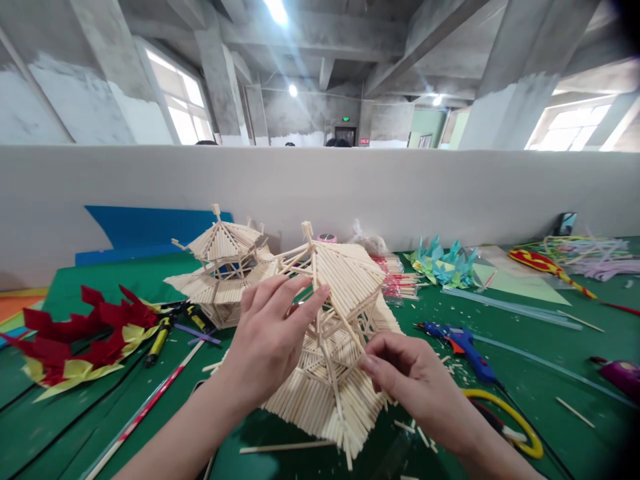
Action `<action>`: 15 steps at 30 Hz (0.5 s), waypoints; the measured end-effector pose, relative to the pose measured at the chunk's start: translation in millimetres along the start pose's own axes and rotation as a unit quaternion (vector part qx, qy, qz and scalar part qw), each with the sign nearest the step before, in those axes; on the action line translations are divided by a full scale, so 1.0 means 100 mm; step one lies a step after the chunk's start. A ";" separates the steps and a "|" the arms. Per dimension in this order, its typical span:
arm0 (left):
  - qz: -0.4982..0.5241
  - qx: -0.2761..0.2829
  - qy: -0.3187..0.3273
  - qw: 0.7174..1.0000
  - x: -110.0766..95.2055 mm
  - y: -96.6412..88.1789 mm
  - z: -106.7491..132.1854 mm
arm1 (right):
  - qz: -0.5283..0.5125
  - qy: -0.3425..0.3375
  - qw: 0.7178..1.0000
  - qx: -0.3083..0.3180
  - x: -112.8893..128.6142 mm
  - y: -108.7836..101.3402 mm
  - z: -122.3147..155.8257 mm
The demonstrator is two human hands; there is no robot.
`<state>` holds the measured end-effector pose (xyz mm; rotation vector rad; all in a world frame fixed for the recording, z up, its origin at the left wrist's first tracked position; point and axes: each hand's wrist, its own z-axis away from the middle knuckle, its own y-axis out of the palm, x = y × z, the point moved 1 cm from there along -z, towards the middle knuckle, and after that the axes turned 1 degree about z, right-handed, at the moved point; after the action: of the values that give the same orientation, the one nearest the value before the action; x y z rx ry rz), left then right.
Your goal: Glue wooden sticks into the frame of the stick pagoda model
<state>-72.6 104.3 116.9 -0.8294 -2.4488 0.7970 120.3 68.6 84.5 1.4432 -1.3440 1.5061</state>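
A pavilion model of thin wooden sticks [345, 273] stands in front of me, its upper roof partly covered and its front side showing bare framing. My left hand [275, 327] is closed on the model's upper roof frame, thumb and fingers at the front edge; the fingertips are partly hidden. Between the thumb and forefinger of my right hand [407, 373] is the lower end of a thin wooden stick [347, 327], which slants up towards the roof. Below, the wider lower roof [320, 407] spreads out, covered in sticks laid side by side.
Behind on the left stands a second stick pavilion [220, 247]. A blue glue gun [460, 343] and yellow-handled pliers [525, 427] lie right. A red paper crown [85, 333] sits left, a turquoise paper piece [445, 263] at the back. A white partition [320, 180] closes off the far side.
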 end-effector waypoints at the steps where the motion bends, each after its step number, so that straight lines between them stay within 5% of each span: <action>1: -0.001 -0.001 0.000 1.000 0.00 0.00 0.00 | 0.002 -0.001 1.000 0.002 0.00 0.00 0.00; 15: 0.018 0.020 -0.010 1.000 0.01 0.00 0.04 | 0.010 0.007 1.000 0.011 0.01 0.03 -0.01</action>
<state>-75.5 103.7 113.9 -0.8559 -2.4333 0.8675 117.1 68.3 85.1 1.4330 -1.3408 1.5455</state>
